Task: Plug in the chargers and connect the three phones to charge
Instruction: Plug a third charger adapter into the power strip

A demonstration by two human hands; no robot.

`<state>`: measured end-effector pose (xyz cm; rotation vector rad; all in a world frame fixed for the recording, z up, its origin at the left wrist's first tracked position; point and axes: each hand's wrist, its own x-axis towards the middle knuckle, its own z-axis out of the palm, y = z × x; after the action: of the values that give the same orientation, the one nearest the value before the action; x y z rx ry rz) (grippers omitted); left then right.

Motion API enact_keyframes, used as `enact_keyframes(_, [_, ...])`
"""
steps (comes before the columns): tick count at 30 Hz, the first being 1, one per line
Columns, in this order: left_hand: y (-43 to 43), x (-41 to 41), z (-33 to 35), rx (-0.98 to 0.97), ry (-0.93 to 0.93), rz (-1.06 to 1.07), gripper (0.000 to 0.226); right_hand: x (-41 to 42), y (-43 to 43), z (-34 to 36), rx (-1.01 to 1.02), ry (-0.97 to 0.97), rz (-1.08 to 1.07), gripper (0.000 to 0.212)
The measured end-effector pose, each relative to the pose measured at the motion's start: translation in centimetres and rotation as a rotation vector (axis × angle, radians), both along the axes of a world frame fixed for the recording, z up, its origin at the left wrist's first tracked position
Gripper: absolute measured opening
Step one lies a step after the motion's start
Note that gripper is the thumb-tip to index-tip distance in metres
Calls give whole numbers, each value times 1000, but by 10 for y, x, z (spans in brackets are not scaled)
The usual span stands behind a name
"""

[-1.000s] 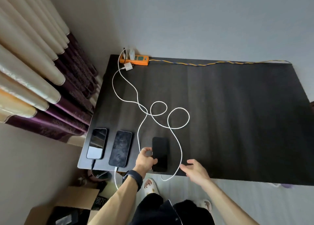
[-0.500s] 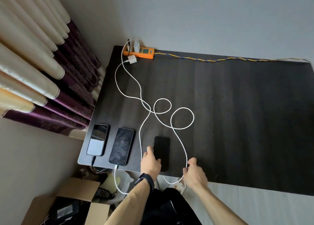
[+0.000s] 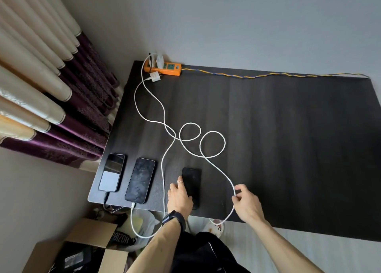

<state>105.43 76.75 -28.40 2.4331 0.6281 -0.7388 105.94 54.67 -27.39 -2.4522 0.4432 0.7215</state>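
Observation:
Three phones lie near the front left edge of the dark table point(image 3: 288, 138). The left phone point(image 3: 112, 172) has a black cable in its bottom end. The middle phone point(image 3: 140, 179) has a white cable plugged in. My left hand point(image 3: 179, 196) rests on the lower left of the third, black phone point(image 3: 191, 182) and holds it. My right hand point(image 3: 246, 203) pinches a looping white cable point(image 3: 212, 144) that hangs past the table edge. This cable runs to a white charger point(image 3: 155, 77) lying beside the orange power strip point(image 3: 165, 68) at the far left corner.
Curtains point(image 3: 51, 99) hang to the left of the table. On the floor below the front left corner stand an open cardboard box point(image 3: 68, 250) and a plastic bag point(image 3: 142, 223). A yellow-blue twisted cord point(image 3: 268, 75) runs along the table's far edge.
My right hand went from open beside the cable to pinching it, and lifted it slightly. My left hand slid further onto the black phone. The head view has shifted.

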Motion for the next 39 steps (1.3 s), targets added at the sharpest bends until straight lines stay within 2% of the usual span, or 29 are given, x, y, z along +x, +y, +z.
enact_keyframes(9, [4, -3, -11, -38, -45, -114, 78, -6, 6, -1, 14, 88, 88, 48])
enact_keyframes(16, [6, -4, -4, -12, -18, -214, 78, 21, 31, 11, -34, -121, 148, 53])
enact_keyframes(20, [24, 11, 8, 6, -65, -295, 60, 53, 63, 19, 4, -209, 216, 48])
enact_keyframes(23, [47, 53, 24, -2, -212, -323, 47, 88, 91, 21, 25, -302, 239, 44])
enact_keyframes(26, [85, 129, 47, 0, -403, -366, 39, 138, 121, 16, -7, -397, 256, 43])
enact_keyframes(29, [129, 221, 61, 36, -535, -309, 35, 199, 149, 12, -42, -388, 257, 46])
enact_keyframes(31, [156, 280, 57, 63, -526, -292, 40, 236, 164, 6, -69, -340, 274, 52])
enact_keyframes(34, [180, 353, 43, 119, -417, -344, 52, 284, 175, -11, -171, -207, 358, 64])
enact_keyframes(37, [184, 402, 28, 232, -342, -393, 58, 309, 173, -29, -235, -47, 402, 71])
enact_keyframes(39, [180, 425, 16, 310, -320, -418, 62, 313, 168, -41, -257, -18, 439, 71])
